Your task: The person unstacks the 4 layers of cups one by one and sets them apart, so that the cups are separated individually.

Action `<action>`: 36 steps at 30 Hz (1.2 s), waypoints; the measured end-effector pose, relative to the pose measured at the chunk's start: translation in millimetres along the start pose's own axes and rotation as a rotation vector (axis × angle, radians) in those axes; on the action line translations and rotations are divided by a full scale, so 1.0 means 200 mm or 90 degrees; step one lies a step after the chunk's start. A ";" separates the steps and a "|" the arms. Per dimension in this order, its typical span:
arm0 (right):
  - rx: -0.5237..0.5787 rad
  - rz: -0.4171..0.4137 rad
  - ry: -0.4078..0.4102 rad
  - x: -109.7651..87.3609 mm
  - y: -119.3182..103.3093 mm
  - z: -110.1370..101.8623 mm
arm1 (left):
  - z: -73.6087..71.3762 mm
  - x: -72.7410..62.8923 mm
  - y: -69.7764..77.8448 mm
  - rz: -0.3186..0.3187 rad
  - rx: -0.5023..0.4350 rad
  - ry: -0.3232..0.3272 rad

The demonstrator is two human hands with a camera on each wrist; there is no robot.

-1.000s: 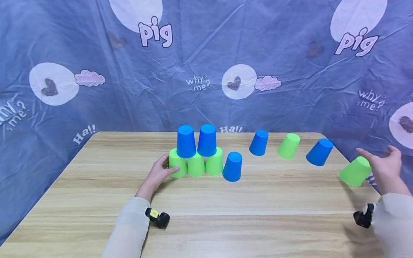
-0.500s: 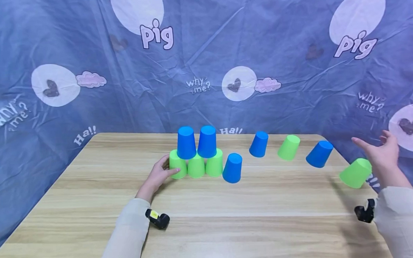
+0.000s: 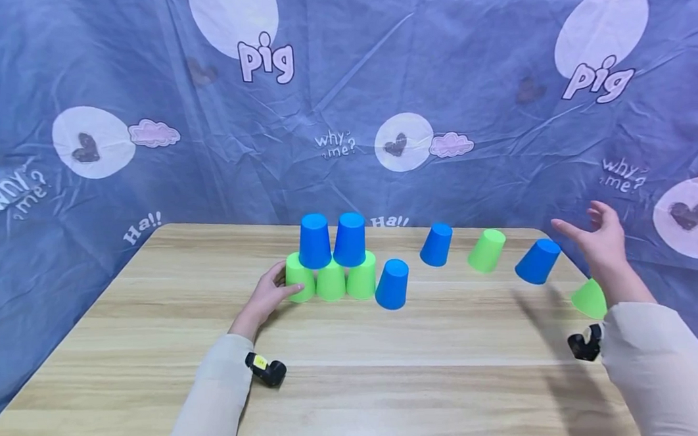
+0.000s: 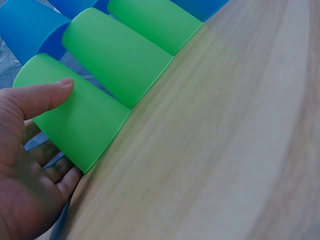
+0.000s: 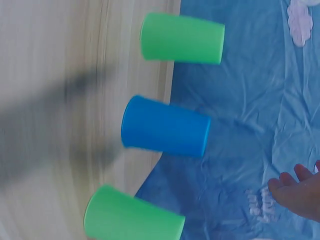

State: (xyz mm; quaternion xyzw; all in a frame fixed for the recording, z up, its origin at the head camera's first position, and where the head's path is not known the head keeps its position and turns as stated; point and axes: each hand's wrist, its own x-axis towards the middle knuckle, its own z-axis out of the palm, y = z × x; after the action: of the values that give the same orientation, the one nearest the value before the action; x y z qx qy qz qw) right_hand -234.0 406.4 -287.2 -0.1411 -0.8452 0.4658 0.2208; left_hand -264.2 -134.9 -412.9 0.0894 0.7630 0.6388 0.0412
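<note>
My left hand (image 3: 264, 296) holds the leftmost green cup (image 3: 307, 281), thumb across its front and fingers behind it. That upside-down cup stands in a row with the middle green cup (image 3: 330, 282) and a third green cup (image 3: 361, 280). On top of the row sit two blue cups, the left one (image 3: 315, 241) and the right one (image 3: 351, 239). My right hand (image 3: 604, 247), empty with fingers spread, hovers above the right side of the table, partly covering a green cup (image 3: 587, 299). Nearest to its thumb is a blue cup (image 3: 538, 261).
Right of the stack, a blue cup (image 3: 392, 285) stands close to the row. Farther back are another blue cup (image 3: 436, 245) and a green cup (image 3: 486, 251). The wooden table (image 3: 393, 387) ends at a printed blue cloth (image 3: 330, 94) hanging behind.
My right hand has moved up and left from beside the far-right green cup, and now overlaps that cup in the head view. My left hand and the stacked cups have stayed put.
</note>
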 end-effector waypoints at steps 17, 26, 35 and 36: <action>0.032 -0.088 -0.117 -0.13 -0.24 0.27 | 0.01 -0.05 0.06 0.008 0.007 0.000; 0.077 -0.095 -0.158 -0.18 -0.30 0.42 | 0.01 -0.03 0.03 0.008 -0.002 0.001; 0.112 -0.099 -0.191 -0.21 -0.30 0.56 | 0.01 0.00 -0.01 0.015 0.008 0.007; 0.117 -0.104 -0.195 -0.21 -0.31 0.58 | 0.01 -0.01 0.01 0.016 0.008 0.004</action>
State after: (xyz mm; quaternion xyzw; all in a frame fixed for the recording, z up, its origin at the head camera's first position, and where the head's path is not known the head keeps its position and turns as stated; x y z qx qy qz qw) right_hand -257.3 271.0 -299.1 0.0214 -0.8313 0.5378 0.1386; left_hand -261.0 -133.4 -411.4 0.0968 0.7661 0.6346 0.0300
